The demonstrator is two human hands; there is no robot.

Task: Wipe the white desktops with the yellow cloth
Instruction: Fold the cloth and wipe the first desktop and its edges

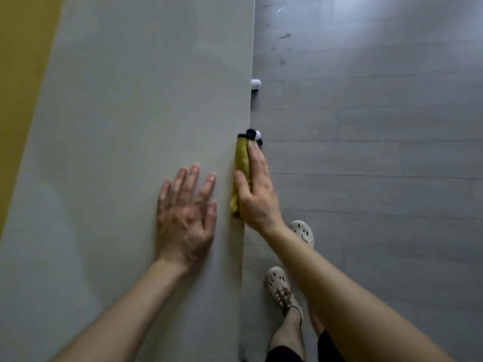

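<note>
Edge pass: cloth wrapped over the rim of the desk

My right hand (257,194) pinches the folded yellow cloth (241,158) over the rim of the flat white laminate desktop (130,113). My thumb is on the top face and my other fingers (257,158) lie together along the outer side, so the cloth sits between thumb and fingers and, I judge, cleans both faces at once. My left hand (185,218) lies flat on the desktop just beside that thumb, fingers spread, holding nothing — a brace, I think, while I lean. Just past my right fingertips, a black-and-white caster (254,135) sits on the grey plank floor (366,152).
</note>
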